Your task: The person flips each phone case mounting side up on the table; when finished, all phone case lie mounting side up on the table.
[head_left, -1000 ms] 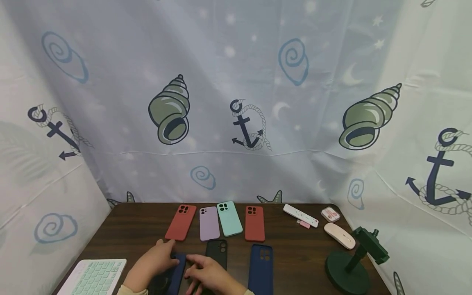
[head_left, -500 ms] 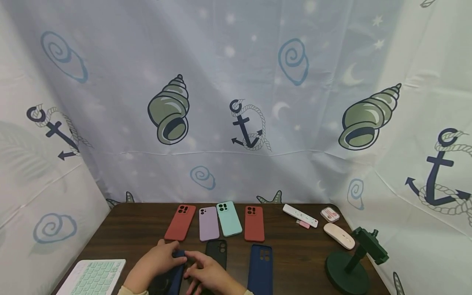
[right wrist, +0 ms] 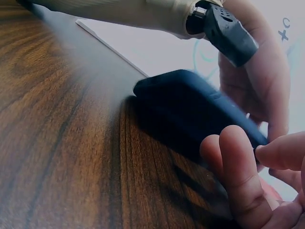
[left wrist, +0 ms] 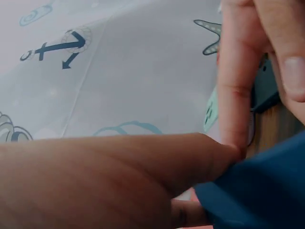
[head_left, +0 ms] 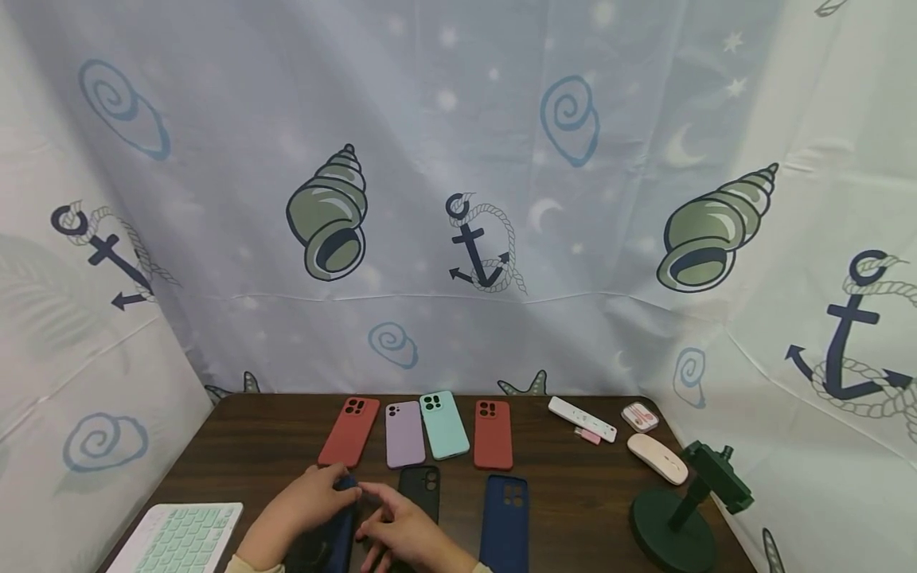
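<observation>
My left hand (head_left: pixel 311 501) pinches the top end of a dark blue phone case (head_left: pixel 340 533), its thumb on one face and a finger under the other, as the left wrist view shows. In the right wrist view the blue case (right wrist: pixel 190 105) is tilted over the wood, casting a shadow. My right hand (head_left: pixel 411 532) is just right of it, index finger stretched out to the case's top corner beside the left thumb. Its other fingers are bent beneath, holding nothing visible. A black phone case (head_left: pixel 421 492) lies partly hidden behind the right hand.
Along the back lie a red case (head_left: pixel 349 434), a purple case (head_left: pixel 405 436), a mint case (head_left: pixel 446 426) and another red case (head_left: pixel 493 436). Another blue case (head_left: pixel 505 521) is at right. Further right are a white power strip (head_left: pixel 583 419), mouse (head_left: pixel 657 458) and green stand (head_left: pixel 677 529); keyboard (head_left: pixel 179 537) left.
The top end of the blue case has come up a little, with my left hand shifting slightly along with it. My right index fingertip has risen slightly; the rest stays put.
</observation>
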`<state>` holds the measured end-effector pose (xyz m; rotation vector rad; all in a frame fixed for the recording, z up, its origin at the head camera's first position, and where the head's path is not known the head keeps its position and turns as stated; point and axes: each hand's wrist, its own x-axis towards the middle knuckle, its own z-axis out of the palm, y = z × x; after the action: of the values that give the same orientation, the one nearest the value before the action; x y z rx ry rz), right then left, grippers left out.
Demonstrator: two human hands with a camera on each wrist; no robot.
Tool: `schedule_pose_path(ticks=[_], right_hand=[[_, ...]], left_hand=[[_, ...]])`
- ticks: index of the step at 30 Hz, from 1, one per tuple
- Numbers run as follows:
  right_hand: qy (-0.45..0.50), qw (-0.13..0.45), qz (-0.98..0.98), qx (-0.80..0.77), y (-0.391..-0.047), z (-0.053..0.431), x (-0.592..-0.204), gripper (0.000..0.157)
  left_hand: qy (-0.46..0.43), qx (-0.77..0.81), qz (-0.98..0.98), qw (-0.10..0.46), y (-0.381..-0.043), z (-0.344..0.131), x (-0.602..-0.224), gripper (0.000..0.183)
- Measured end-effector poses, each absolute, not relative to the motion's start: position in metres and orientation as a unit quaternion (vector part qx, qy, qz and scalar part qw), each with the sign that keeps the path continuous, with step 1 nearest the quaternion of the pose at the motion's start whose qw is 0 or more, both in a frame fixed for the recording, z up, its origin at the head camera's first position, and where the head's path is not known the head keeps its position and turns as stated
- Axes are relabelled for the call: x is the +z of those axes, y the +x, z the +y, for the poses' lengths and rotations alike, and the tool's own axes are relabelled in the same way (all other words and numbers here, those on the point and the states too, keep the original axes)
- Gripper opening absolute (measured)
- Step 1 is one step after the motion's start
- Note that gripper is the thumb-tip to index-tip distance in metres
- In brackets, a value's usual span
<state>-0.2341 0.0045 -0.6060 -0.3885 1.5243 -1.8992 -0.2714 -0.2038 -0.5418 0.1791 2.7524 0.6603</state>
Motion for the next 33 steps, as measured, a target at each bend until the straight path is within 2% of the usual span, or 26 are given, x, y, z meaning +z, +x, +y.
schedule_pose_path(ticks=[3, 10, 17, 23, 33], right_hand=[[-0.144, 0.331, 0.594, -0.719, -0.234, 0.004, -0.605, 0.051], [-0.128, 0.335, 0.624, -0.694, -0.234, 0.002, -0.604, 0.037], [-0.128, 0.332, 0.633, -0.688, -0.234, 0.001, -0.606, 0.033], [-0.128, 0.328, 0.64, -0.683, -0.233, 0.001, -0.606, 0.03], [-0.126, 0.331, 0.648, -0.674, -0.23, 0.003, -0.598, 0.027]], left_hand=[[0.065, 0.253, 0.954, 0.147, -0.27, -0.206, -0.536, 0.062], [0.058, 0.279, 0.947, 0.15, -0.271, -0.212, -0.529, 0.054], [0.053, 0.289, 0.944, 0.149, -0.273, -0.217, -0.523, 0.05], [0.024, 0.356, 0.92, 0.163, -0.27, -0.222, -0.521, 0.055], [-0.024, 0.408, 0.897, 0.17, -0.269, -0.227, -0.523, 0.04]])
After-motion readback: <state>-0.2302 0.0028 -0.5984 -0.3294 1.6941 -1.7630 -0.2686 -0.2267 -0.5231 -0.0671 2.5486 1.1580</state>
